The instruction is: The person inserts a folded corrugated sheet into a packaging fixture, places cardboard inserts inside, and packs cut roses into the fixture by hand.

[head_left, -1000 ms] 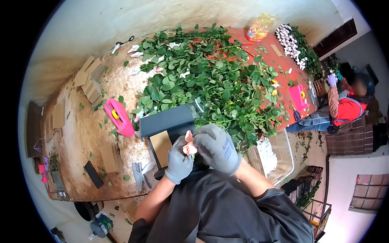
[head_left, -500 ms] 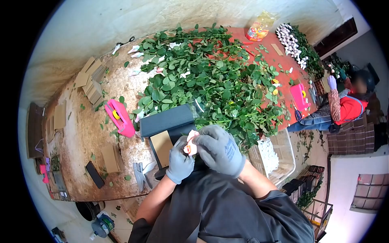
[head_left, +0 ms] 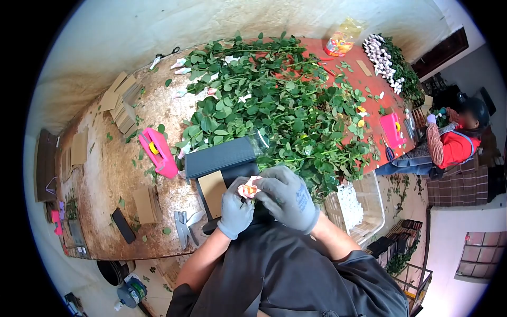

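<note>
Both hands wear grey gloves and meet in front of my dark apron. My left hand is closed around the base of a pink-orange rose. The fingertips of my right hand pinch the flower's petals from the right. Just beyond the hands lies a dark padded block, with a cardboard piece leaning on the dark stand below it. Leafy rose stems are heaped behind the block; the held rose's stem is hidden.
A pink tape dispenser, stapler, phone and cardboard stacks lie left. On the right are a white basket, another pink dispenser, a snack bag and a person in red.
The rose has turned to face upward, its petals looking more spread. My right hand has shifted slightly at the petals. The other person's arms have moved, and the view has shifted a little.
</note>
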